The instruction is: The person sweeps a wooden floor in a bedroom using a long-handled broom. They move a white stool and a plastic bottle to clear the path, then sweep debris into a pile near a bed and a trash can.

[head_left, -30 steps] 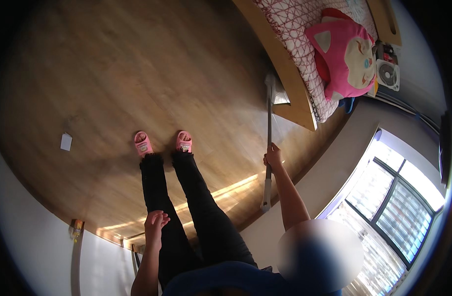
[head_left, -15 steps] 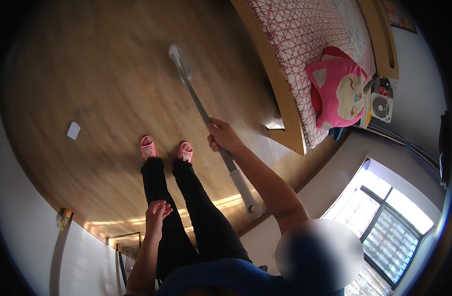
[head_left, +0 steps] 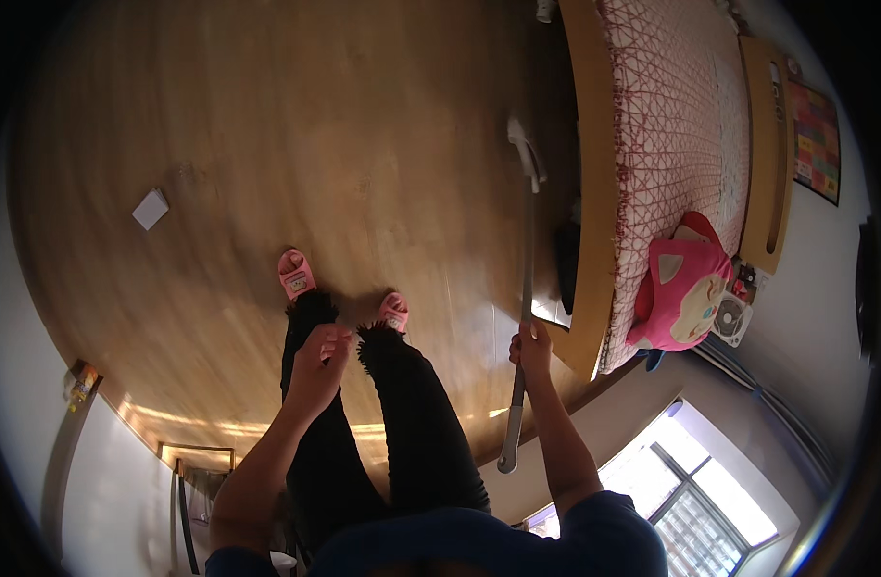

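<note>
My right hand (head_left: 531, 350) is wrapped round the grey handle of a long mop (head_left: 528, 269). Its narrow white head (head_left: 528, 154) is slightly blurred and points away from me, close to the side of the bed. The handle's lighter grey end (head_left: 510, 442), with a hanging hole, comes back toward my body. In front of my left thigh, my left hand (head_left: 322, 363) hangs loosely closed, with its fingers curled and nothing visible in them.
The bed (head_left: 599, 192) with its wooden frame runs along the right; a pink plush cushion (head_left: 676, 298) lies on it. A white card-like piece (head_left: 151, 209) rests on the wooden floor at left. A window (head_left: 691, 500) is at lower right. Pink slippers (head_left: 295, 274) are on my feet.
The mop has swung right, bringing its head from mid-floor to beside the bed. My left hand has risen and moved slightly right. The bed now appears farther right, and my feet are staggered.
</note>
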The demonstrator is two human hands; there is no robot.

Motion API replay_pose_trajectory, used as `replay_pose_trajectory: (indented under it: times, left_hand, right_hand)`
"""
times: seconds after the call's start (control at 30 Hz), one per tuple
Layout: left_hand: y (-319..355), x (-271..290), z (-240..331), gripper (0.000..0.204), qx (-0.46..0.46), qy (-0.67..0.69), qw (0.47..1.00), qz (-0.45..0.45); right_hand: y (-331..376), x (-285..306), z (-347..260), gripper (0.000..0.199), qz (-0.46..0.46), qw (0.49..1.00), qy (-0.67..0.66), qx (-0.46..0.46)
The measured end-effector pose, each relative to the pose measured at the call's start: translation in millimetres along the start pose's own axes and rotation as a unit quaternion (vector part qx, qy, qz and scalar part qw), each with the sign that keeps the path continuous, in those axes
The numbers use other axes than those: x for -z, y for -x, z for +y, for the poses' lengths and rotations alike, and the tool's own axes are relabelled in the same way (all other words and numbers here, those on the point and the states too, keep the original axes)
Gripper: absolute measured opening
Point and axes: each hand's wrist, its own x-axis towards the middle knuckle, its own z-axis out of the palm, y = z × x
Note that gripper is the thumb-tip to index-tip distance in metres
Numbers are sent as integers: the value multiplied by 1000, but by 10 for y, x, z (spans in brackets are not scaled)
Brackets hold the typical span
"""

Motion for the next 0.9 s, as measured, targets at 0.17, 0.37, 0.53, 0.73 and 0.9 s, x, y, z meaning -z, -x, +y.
replay_pose_trajectory:
  times: [0.17,0.37,0.53,0.73,0.9]
  left_hand:
    - [-871,224,-30,20,36,-118,985,-123]
    - [-2077,895,-525,18,-38,-156,982,-100]
    - [-2876,1163,-950,17,-88,-171,979,-74]
    - [-3414,785,-1217,17,-97,-100,977,-164]
    - [-3219,537,-1338,17,-61,-74,970,-223]
  right_hand:
    - [-977,-313,207,35,74,996,-12,45]
    - [-1950,-25,429,37,163,984,37,64]
    - [-1829,224,254,43,118,989,87,-13]
    - [-372,81,-375,43,25,995,-38,-89]
    - [7,-50,-374,41,86,993,11,-74]
